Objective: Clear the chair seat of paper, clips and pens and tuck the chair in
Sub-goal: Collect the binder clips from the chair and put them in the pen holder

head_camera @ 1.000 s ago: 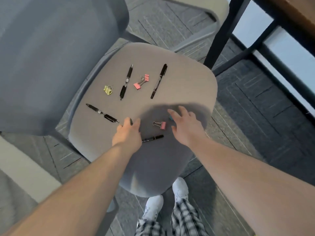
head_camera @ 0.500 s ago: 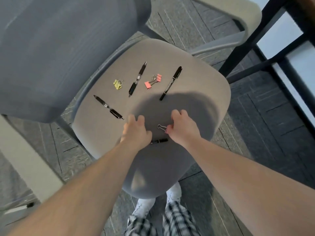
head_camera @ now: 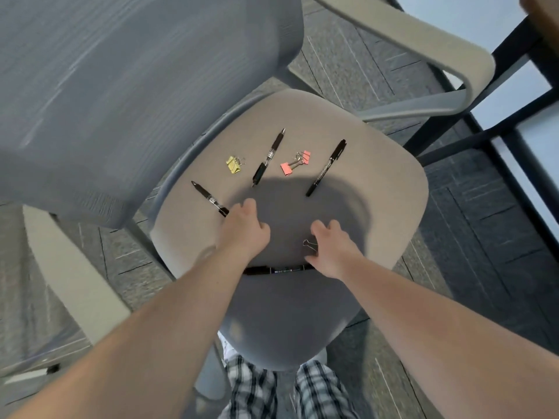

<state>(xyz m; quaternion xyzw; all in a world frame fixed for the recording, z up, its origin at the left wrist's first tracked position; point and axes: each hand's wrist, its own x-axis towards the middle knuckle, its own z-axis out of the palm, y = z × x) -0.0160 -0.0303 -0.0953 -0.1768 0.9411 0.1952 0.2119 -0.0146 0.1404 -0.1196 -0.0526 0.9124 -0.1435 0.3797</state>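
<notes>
On the chair seat (head_camera: 378,207), the right hand (head_camera: 332,249) seems closed on a clip (head_camera: 310,244); a pen (head_camera: 276,270) lies crosswise below; the left hand (head_camera: 245,228) curls, grip unclear

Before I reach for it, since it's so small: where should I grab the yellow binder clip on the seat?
Pinch the yellow binder clip across its folded body, coming straight down from above. It lies flat and clear of the nearest pen, and its thin wire handles look too slight to hold.

Pens (head_camera: 268,158) and clips (head_camera: 295,163) on chair seat (head_camera: 378,207), chair back (head_camera: 121,101) to the left
</notes>
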